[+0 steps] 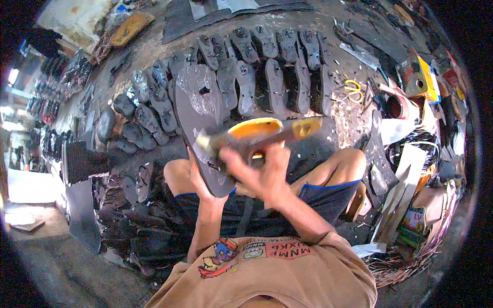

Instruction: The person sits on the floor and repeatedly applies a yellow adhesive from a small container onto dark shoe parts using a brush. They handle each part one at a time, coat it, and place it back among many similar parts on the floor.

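My left hand (202,179) grips the lower end of a long dark grey sandal sole (195,120), tilted up in front of my lap. A shiny, wet-looking coat covers its upper part around a small dark hole. Closed around a brush (304,128) with a flat wooden handle is my right hand (264,172). Motion blurs the brush; its pale bristle end lies over the sole's lower half, and I cannot tell whether it touches. Beneath the handle shows a round container (264,124) with an orange-yellow inside, partly hidden by the brush and my right hand.
Rows of dark sandals (275,84) stand on the floor ahead, with more sandals (149,120) to the left. Yellow-handled scissors (353,91) lie at the right, near a yellow box (426,79). Piled dark soles (123,205) sit beside my left knee.
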